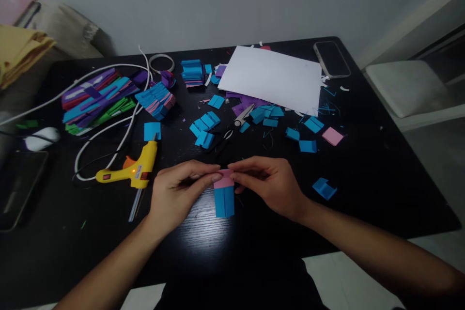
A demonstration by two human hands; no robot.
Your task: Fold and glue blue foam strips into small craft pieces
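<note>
Both hands meet over the near middle of the black table (381,189). My left hand (178,193) and my right hand (265,184) pinch the pink top edge of a small folded paper piece (224,198), pink above and blue below. The piece hangs down between the two hands, just above the tabletop. Fingers of both hands are closed on it. A yellow hot glue gun (132,168) lies just left of my left hand, with its small light glowing.
Scissors (232,128) lie beyond the hands among several folded blue paper pieces (205,128). A white sheet (272,77), a phone (331,59), stacked coloured paper strips (98,99), a tape ring (162,62) and white cables (109,135) sit farther back. A white chair seat (407,87) stands right.
</note>
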